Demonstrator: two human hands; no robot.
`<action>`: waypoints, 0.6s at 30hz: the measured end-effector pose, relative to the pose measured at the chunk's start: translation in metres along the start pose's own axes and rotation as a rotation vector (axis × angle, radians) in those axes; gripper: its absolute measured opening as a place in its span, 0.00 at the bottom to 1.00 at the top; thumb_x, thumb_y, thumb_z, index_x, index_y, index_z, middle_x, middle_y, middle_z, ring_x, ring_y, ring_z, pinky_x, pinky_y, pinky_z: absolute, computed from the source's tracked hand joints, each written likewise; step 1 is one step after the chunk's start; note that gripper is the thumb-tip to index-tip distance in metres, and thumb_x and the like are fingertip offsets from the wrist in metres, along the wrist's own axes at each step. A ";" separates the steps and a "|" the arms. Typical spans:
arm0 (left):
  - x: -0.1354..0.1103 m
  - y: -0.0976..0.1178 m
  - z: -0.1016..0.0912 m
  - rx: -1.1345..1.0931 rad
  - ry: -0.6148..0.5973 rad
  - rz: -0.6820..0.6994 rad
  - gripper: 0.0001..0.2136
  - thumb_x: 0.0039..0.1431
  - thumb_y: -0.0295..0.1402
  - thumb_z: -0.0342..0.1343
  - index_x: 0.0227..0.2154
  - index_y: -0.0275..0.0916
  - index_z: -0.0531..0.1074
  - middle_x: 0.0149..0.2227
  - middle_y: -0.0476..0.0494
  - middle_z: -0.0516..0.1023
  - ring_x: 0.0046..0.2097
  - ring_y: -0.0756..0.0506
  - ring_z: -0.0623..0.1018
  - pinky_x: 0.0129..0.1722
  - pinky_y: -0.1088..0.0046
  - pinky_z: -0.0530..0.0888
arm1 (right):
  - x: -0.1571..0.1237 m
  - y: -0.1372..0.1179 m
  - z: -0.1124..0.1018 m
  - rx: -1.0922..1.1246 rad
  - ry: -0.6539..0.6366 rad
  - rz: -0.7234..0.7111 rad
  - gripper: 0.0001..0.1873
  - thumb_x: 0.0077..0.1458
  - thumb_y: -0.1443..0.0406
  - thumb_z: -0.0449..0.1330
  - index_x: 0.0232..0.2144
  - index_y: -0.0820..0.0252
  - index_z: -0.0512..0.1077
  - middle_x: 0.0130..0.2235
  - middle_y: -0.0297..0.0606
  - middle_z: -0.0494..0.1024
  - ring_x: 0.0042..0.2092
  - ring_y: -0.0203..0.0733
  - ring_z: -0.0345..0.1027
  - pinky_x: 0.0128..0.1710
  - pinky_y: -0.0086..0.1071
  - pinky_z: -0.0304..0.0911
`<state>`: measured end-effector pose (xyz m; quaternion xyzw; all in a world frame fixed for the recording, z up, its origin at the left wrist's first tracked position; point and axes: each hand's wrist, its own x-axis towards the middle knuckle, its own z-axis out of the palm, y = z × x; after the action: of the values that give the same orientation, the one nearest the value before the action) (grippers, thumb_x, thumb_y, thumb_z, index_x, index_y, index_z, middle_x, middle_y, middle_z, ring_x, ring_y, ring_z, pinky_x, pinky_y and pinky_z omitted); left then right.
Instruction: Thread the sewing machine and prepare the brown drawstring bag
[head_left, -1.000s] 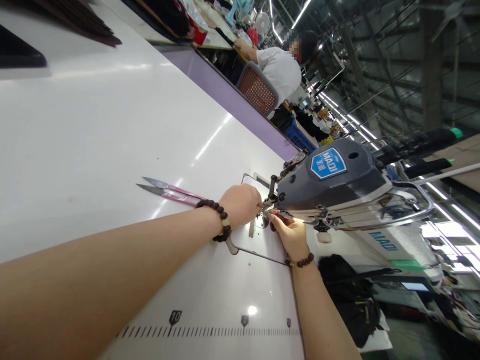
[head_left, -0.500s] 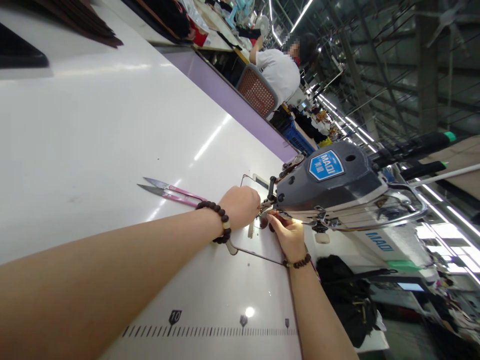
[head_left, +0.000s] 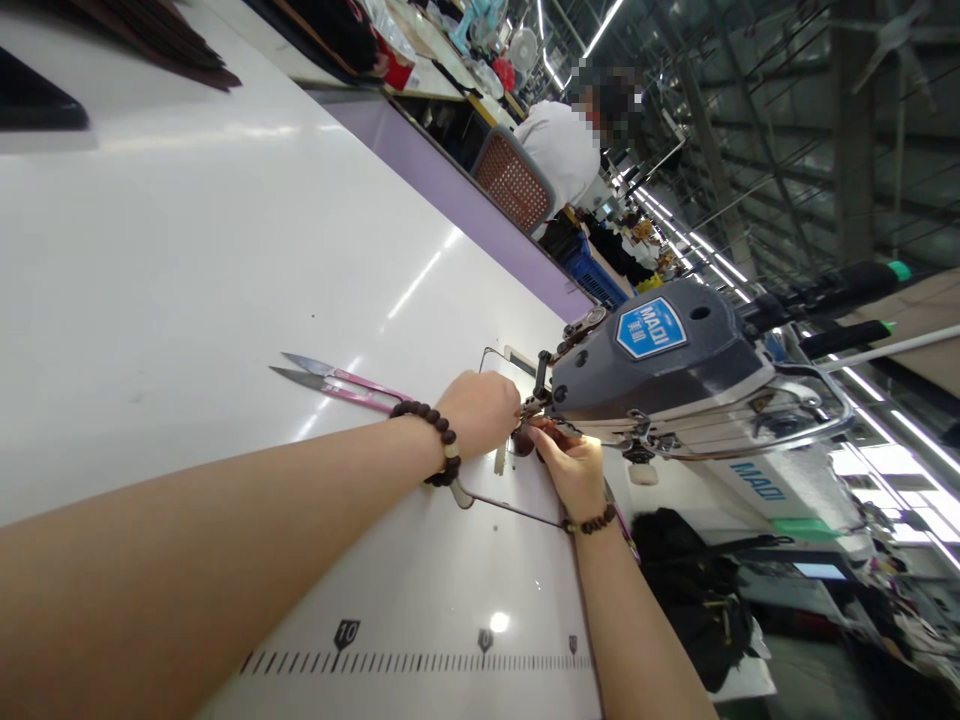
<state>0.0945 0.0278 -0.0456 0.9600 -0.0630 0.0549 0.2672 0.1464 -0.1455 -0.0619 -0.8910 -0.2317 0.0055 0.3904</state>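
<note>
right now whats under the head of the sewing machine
Under the sewing machine head, both hands meet: the left hand and right hand, fingers pinched at the needle area above the metal plate. The needle and any thread are covered by the fingers.

Both forearms are bare, with no sleeves in view. The left hand has a bracelet of round dark brown beads around its wrist, the beads strung close together and fairly large, with one pale, cream-coloured bead among them on the near side. The right hand has a similar bracelet of smaller dark brown beads at its wrist, also with a lighter bead showing. No rings, gloves or watch show on either hand.
</note>
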 end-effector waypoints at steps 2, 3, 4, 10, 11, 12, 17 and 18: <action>0.000 0.000 0.000 -0.002 0.000 -0.005 0.11 0.55 0.31 0.47 0.28 0.35 0.74 0.27 0.40 0.75 0.36 0.42 0.75 0.33 0.70 0.67 | 0.001 0.001 0.001 0.005 -0.017 -0.007 0.15 0.45 0.55 0.60 0.27 0.63 0.75 0.30 0.38 0.76 0.33 0.43 0.69 0.36 0.33 0.65; 0.000 0.000 0.000 -0.003 0.001 -0.009 0.11 0.56 0.31 0.47 0.28 0.35 0.74 0.27 0.40 0.75 0.36 0.42 0.75 0.33 0.70 0.67 | 0.001 0.002 0.001 0.007 -0.026 -0.011 0.15 0.45 0.55 0.60 0.26 0.63 0.75 0.29 0.38 0.76 0.33 0.43 0.69 0.36 0.34 0.65; 0.000 0.000 0.001 -0.004 0.001 -0.012 0.11 0.56 0.31 0.47 0.28 0.35 0.74 0.27 0.40 0.75 0.35 0.42 0.75 0.33 0.70 0.67 | 0.001 0.002 0.001 0.008 -0.035 -0.014 0.15 0.46 0.55 0.60 0.25 0.63 0.74 0.29 0.38 0.76 0.33 0.43 0.69 0.36 0.34 0.65; 0.000 0.000 0.000 -0.012 0.008 -0.010 0.11 0.55 0.31 0.47 0.27 0.35 0.74 0.26 0.40 0.74 0.34 0.42 0.75 0.30 0.70 0.66 | 0.002 0.000 0.003 -0.013 -0.052 -0.036 0.15 0.48 0.55 0.58 0.23 0.62 0.73 0.27 0.36 0.75 0.31 0.41 0.68 0.35 0.32 0.64; 0.000 0.000 0.000 -0.013 0.010 -0.009 0.11 0.55 0.31 0.47 0.27 0.35 0.74 0.25 0.40 0.74 0.33 0.42 0.75 0.29 0.70 0.66 | 0.002 0.000 0.003 -0.021 -0.050 -0.038 0.15 0.47 0.55 0.58 0.23 0.62 0.73 0.27 0.36 0.75 0.31 0.40 0.68 0.35 0.31 0.63; 0.000 -0.001 0.000 -0.014 0.013 -0.005 0.11 0.55 0.31 0.47 0.27 0.35 0.74 0.25 0.40 0.74 0.33 0.42 0.75 0.29 0.70 0.66 | 0.003 0.000 0.003 -0.032 -0.046 -0.035 0.15 0.47 0.55 0.58 0.23 0.61 0.73 0.26 0.35 0.74 0.30 0.40 0.67 0.35 0.31 0.63; 0.000 -0.002 0.001 -0.006 0.029 0.052 0.10 0.55 0.29 0.48 0.26 0.36 0.74 0.27 0.41 0.75 0.31 0.43 0.74 0.27 0.71 0.64 | 0.003 0.005 -0.005 -0.107 0.042 0.049 0.19 0.43 0.54 0.59 0.12 0.62 0.67 0.16 0.35 0.67 0.22 0.38 0.61 0.23 0.29 0.57; -0.001 -0.002 0.001 0.000 0.030 0.066 0.10 0.56 0.28 0.48 0.26 0.35 0.74 0.28 0.41 0.76 0.32 0.44 0.74 0.28 0.71 0.64 | 0.003 0.006 -0.008 -0.105 0.048 0.066 0.20 0.42 0.53 0.59 0.10 0.62 0.65 0.15 0.35 0.65 0.21 0.38 0.60 0.21 0.29 0.56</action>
<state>0.0940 0.0288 -0.0472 0.9565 -0.0904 0.0779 0.2660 0.1533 -0.1533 -0.0606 -0.9173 -0.1926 -0.0150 0.3482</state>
